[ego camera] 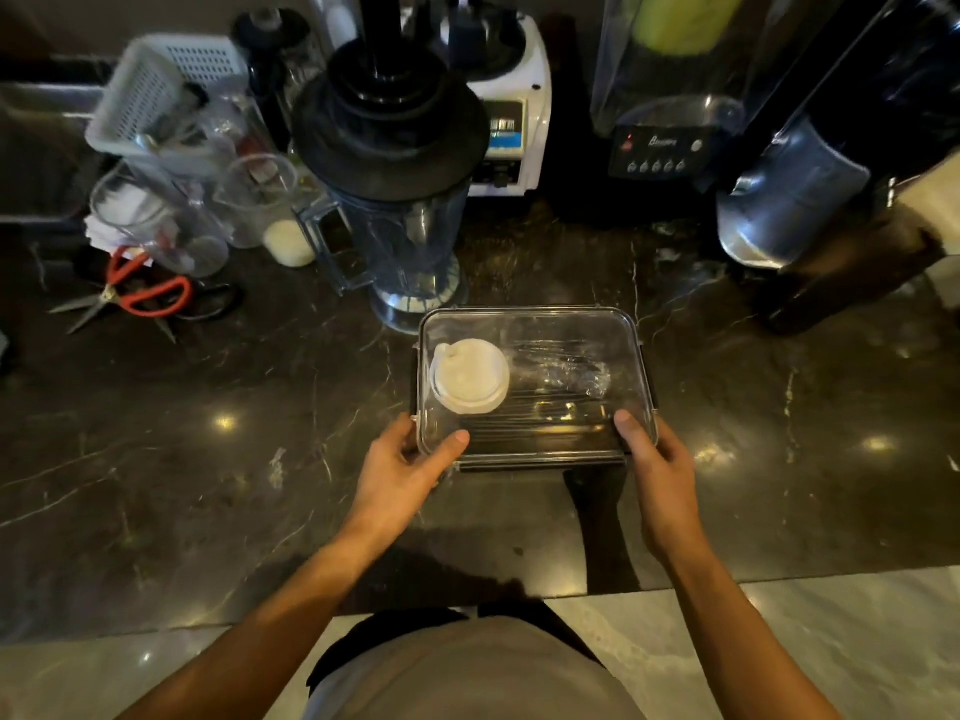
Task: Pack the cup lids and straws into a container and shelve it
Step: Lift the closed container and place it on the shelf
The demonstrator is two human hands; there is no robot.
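Container [535, 324] on counter [208, 459]; left hand [400, 475], right hand [660, 470] clasp near corners, thumbs on lid.

The counter [208, 418] is seen as dark brown marble veined in white. A clear container [535, 324] with black clips is shown holding white cup lids [470, 376]. Red-handled scissors [140, 293] and a white perforated basket [156, 90] are seen.

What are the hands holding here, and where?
Both hands, left and right, grip the clear rectangular lidded plastic container at its two near corners, thumbs on top.
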